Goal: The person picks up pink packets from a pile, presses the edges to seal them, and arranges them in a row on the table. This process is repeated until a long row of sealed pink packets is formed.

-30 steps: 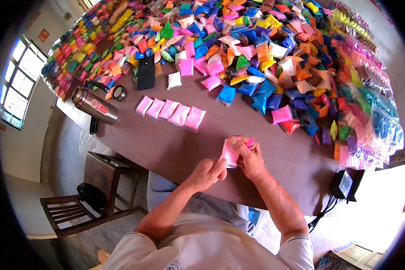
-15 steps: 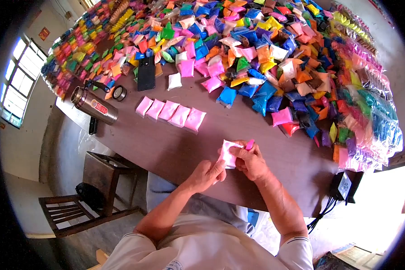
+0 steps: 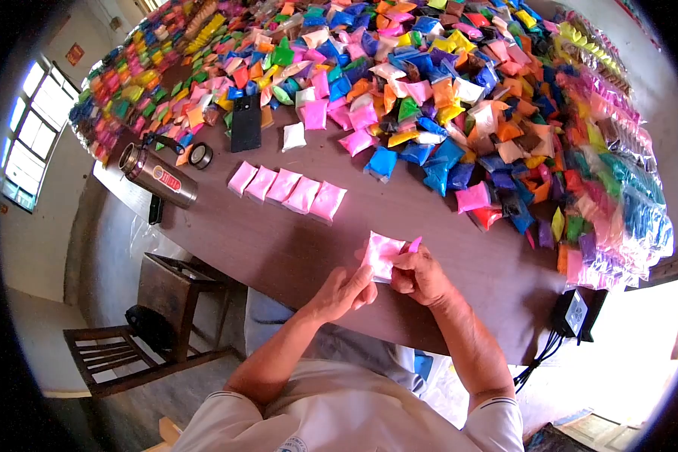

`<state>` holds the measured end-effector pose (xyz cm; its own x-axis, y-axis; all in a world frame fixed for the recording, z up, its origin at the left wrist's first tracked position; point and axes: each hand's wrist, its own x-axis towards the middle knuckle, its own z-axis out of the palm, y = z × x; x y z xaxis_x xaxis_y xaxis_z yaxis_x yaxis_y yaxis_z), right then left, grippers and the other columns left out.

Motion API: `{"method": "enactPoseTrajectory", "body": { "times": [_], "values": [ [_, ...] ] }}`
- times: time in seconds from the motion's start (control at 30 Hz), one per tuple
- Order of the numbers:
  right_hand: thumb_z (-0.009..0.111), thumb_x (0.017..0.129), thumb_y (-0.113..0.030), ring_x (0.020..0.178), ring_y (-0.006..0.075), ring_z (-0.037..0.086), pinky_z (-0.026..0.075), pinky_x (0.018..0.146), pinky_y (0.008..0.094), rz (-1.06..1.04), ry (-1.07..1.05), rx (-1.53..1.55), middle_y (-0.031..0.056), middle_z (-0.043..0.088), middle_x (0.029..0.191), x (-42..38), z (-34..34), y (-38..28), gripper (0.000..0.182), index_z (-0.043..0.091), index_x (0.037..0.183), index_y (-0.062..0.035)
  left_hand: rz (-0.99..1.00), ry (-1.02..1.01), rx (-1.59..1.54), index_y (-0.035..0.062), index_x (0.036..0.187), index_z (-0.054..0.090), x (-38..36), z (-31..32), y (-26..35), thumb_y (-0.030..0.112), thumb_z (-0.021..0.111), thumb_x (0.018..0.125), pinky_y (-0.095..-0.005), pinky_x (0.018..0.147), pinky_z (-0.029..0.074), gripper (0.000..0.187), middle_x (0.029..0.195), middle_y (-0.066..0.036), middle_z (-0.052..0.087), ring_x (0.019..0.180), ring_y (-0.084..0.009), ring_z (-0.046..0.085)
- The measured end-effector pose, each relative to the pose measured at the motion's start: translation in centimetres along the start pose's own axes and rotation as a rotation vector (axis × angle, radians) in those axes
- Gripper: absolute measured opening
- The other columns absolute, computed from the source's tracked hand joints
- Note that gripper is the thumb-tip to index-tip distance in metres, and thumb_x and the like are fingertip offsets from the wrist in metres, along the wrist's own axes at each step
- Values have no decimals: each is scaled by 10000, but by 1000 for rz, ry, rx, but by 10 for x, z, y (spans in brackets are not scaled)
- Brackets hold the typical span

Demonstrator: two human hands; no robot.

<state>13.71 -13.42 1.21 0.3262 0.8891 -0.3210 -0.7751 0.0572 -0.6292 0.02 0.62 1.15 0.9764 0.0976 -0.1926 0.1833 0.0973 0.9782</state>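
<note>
A light pink, pillow-shaped plastic packet (image 3: 383, 255) is held up above the near part of the table, between my two hands. My left hand (image 3: 342, 292) is closed, its thumb and finger on the packet's lower left edge. Against the right edge of the packet is my right hand (image 3: 420, 276), its fingers curled tight. A small bright pink piece (image 3: 415, 244) sticks up out of that fist; its kind is too small to make out. Farther left, several similar pink packets (image 3: 285, 185) lie in a slanting row on the table.
A brown table (image 3: 279, 248) bears a huge heap of coloured packets (image 3: 437, 90). A steel flask (image 3: 158, 177), its round lid (image 3: 200, 156), a black phone (image 3: 245, 123) and a white packet (image 3: 294, 136) are left. Bagged packets (image 3: 618, 181) and a black device (image 3: 574, 312) stand right; a wooden chair (image 3: 143, 361) is below.
The packet in my hands has turned flatter toward the camera. My right thumb has drawn back from its face to the right edge, and my left hand has shifted slightly left.
</note>
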Motion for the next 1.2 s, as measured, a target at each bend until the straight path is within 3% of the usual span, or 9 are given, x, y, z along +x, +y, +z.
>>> {"method": "enactPoseTrajectory", "body": {
  "times": [0.23, 0.43, 0.53, 0.6, 0.7, 0.83, 0.97, 1.03, 1.2],
  "values": [
    [570, 856, -162, 388, 54, 262, 161, 368, 235, 35, -109, -34, -55, 377, 542, 2, -9, 2, 276, 600, 1076, 2, 22, -24, -17, 89, 587, 463, -1, -2, -2, 522, 318, 989, -217, 441, 300, 608, 593, -19, 505, 482, -60, 400],
    [727, 811, -194, 474, 50, 361, 205, 399, 194, -96, -60, -124, 3, 570, 765, -4, 6, -5, 327, 582, 1045, -18, 47, 2, -12, 75, 660, 531, -1, 2, -7, 542, 357, 972, -215, 462, 326, 588, 599, 4, 506, 515, -57, 435],
    [773, 777, -231, 535, 54, 423, 267, 431, 192, -182, -72, -217, 8, 597, 773, -1, 4, -4, 329, 595, 974, -36, 24, 26, 20, 72, 688, 541, -4, 2, -3, 552, 366, 965, -215, 462, 326, 581, 599, 9, 496, 527, -59, 434],
    [702, 840, -138, 628, 156, 616, 498, 554, 289, -219, -119, -345, 81, 652, 776, -5, 16, -12, 193, 573, 908, -11, 3, 21, 26, 69, 711, 560, -4, 3, 0, 563, 389, 954, -212, 467, 330, 577, 604, 15, 497, 536, -58, 442],
    [693, 849, -137, 725, 212, 669, 547, 635, 319, -223, -69, -421, 115, 668, 792, -4, 17, -6, 197, 569, 897, 9, 12, 55, 22, 63, 747, 583, -6, 6, 0, 568, 432, 936, -211, 472, 337, 561, 609, 21, 502, 549, -57, 455],
    [686, 865, -153, 675, 170, 646, 524, 602, 285, -231, 52, -678, 103, 666, 777, -5, 21, -7, 188, 582, 906, -2, 54, 105, 80, 65, 744, 579, -4, 13, 2, 541, 457, 936, -222, 496, 361, 527, 619, 21, 513, 571, -61, 470],
    [679, 876, -180, 702, 129, 620, 504, 640, 262, -218, -80, -542, 69, 661, 798, 0, 16, 1, 211, 600, 956, -2, 66, 118, 193, 73, 730, 564, -6, 12, -2, 500, 445, 954, -236, 515, 379, 496, 624, 19, 517, 589, -71, 486],
    [667, 886, -189, 746, 102, 592, 486, 674, 254, -280, 243, -504, 35, 653, 827, -4, 25, 2, 242, 608, 1023, 2, 49, 169, 162, 77, 719, 552, -5, 11, -8, 486, 421, 965, -248, 510, 379, 495, 617, 14, 513, 580, -80, 489],
    [632, 903, -177, 746, 89, 578, 471, 640, 254, -290, 13, -694, 15, 646, 821, -4, 13, -7, 195, 631, 969, 7, 36, 105, 291, 73, 713, 558, -4, 9, -7, 476, 355, 981, -289, 516, 398, 524, 596, -6, 514, 548, -118, 503]
  ]
}}
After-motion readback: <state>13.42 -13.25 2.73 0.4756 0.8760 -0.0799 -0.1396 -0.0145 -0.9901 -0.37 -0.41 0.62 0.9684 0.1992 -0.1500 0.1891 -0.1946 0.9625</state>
